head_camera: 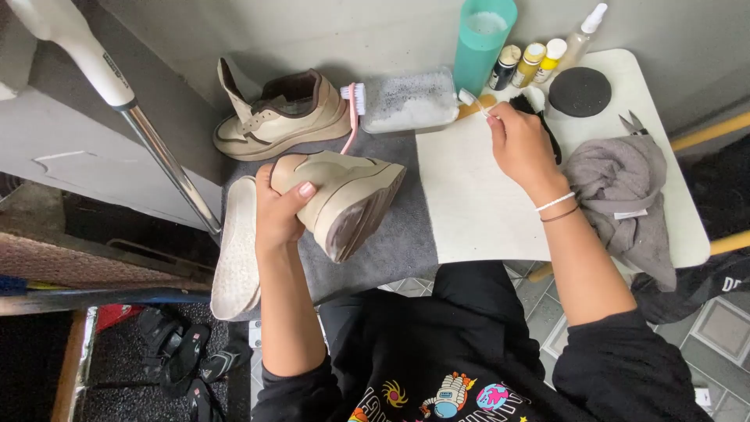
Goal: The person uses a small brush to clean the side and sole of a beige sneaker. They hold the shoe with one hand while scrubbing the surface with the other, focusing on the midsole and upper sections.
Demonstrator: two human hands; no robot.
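My left hand (280, 211) grips a cream sneaker (348, 195) by its heel, holding it tilted on its side over a grey mat (398, 242). My right hand (519, 144) holds a small brush (471, 100) by its handle, with the white bristle head next to a clear tub of soapy foam (408, 101). A second cream sneaker (283, 117) with a brown lining stands upright at the back of the mat. A pink toothbrush (354, 109) leans between that sneaker and the tub. A white insole (237, 250) lies at the mat's left edge.
A small white table (484, 211) carries a teal cup (484, 43), small paint bottles (530, 64), a spray bottle (583, 35), a black round lid (579, 91), scissors (633, 123) and a grey cloth (625, 195). A metal pole (156, 144) slants at the left. Black sandals (183, 355) lie on the floor.
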